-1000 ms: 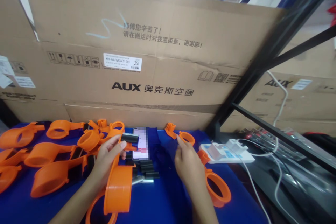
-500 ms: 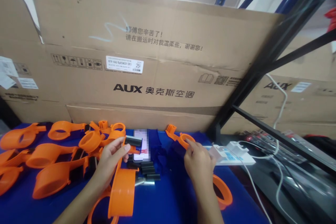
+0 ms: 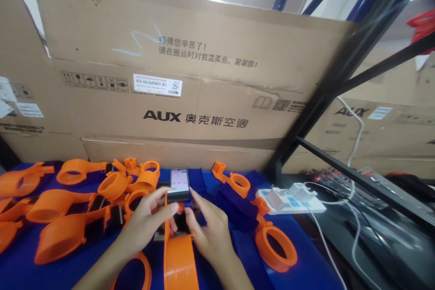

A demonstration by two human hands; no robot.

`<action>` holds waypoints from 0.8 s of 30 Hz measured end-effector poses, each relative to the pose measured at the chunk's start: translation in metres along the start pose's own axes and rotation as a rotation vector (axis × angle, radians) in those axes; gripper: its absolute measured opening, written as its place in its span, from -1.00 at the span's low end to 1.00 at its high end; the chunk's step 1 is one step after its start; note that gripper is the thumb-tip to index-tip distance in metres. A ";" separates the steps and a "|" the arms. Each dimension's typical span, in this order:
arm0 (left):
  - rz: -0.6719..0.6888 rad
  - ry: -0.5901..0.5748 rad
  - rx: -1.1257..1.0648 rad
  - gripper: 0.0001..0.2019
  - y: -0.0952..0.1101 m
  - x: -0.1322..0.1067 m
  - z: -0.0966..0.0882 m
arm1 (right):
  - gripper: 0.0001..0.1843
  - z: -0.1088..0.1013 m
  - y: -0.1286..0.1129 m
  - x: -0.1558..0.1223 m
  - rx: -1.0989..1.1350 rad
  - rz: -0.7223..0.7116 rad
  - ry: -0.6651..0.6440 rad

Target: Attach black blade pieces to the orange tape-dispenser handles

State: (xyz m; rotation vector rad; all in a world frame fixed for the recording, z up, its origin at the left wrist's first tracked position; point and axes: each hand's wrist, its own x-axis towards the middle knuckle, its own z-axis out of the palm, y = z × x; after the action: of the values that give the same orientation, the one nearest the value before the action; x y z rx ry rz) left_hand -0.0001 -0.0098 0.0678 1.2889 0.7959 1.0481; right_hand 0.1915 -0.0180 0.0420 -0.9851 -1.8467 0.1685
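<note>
My left hand point(image 3: 149, 215) grips an orange tape dispenser point(image 3: 181, 258) near its upper end, the thumb lying across the front. A black strip point(image 3: 178, 196) with a pale edge and a bit of blue sits at that end. From the other side, my right hand point(image 3: 214, 226) has its thumb and forefinger on the same end. The dispenser's wide curved part hangs toward me, below both hands. Right behind it lies a phone point(image 3: 179, 177) with a timer on its screen. Dark pieces under the hands are mostly covered.
Several orange dispensers point(image 3: 61, 240) lie on the blue table surface point(image 3: 20, 272) at left. Two more orange pieces point(image 3: 276, 247) lie at right, near dark blue pieces point(image 3: 236, 204) and a white power strip point(image 3: 282, 206) with cables. A large cardboard box point(image 3: 204, 77) stands behind, beside a black rack post point(image 3: 306, 113).
My right hand has come left from the orange piece at the back right and now touches the dispenser. My left hand has brought the dispenser slightly right and lower, in front of the phone.
</note>
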 end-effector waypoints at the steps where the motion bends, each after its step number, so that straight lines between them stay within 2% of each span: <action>1: -0.002 -0.003 0.017 -0.67 -0.001 0.000 0.001 | -0.52 0.002 0.001 -0.002 -0.034 -0.026 -0.009; 9: -0.006 0.053 0.066 -0.78 -0.011 -0.003 0.007 | -0.44 0.011 -0.003 -0.008 -0.144 -0.150 -0.024; 17: 0.010 0.027 0.064 -0.76 -0.007 -0.004 0.007 | -0.42 0.014 -0.004 -0.011 -0.148 -0.153 -0.002; 20: -0.006 0.044 0.026 -0.78 -0.012 -0.001 0.006 | -0.42 0.013 -0.002 -0.008 -0.133 -0.143 0.006; 24: -0.021 0.106 -0.105 -0.78 -0.014 0.000 0.007 | -0.45 0.007 0.000 -0.001 -0.074 -0.143 -0.073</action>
State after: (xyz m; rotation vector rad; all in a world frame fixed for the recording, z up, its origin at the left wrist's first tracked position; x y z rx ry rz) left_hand 0.0087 -0.0116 0.0555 1.1412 0.8214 1.1334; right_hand 0.1859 -0.0166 0.0371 -0.9034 -1.9948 0.0499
